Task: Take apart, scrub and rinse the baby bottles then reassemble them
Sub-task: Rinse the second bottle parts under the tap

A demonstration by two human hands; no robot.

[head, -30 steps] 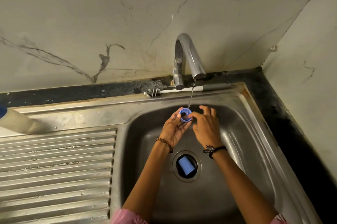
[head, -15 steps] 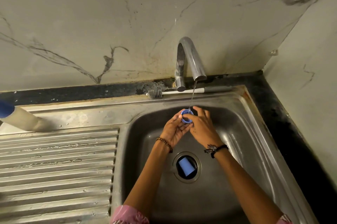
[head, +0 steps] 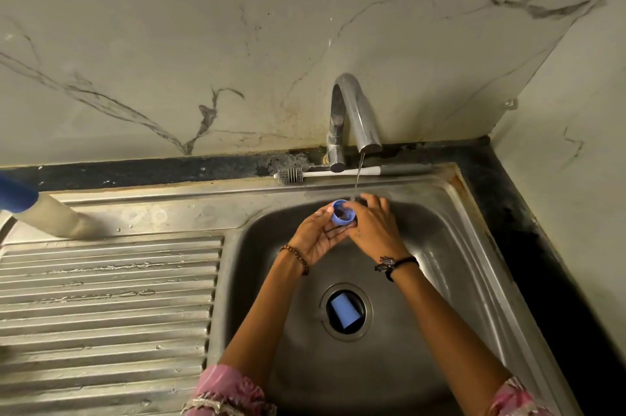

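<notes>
Head view is showing both hands meeting under a thin stream of water (head: 356,178) falling from the curved chrome tap (head: 355,114). Left hand (head: 316,236) is cradling and pinching a small blue plastic screw ring (head: 343,212) with curled fingers; right hand (head: 372,229) is curling over its far edge, fingertips working at it. Below, a blue plastic cap (head: 345,310) is lying in the drain opening of the steel sink (head: 474,246). Wet plastic is likely slippery: a loose pinch could be dropping the ring onto the drain.
</notes>
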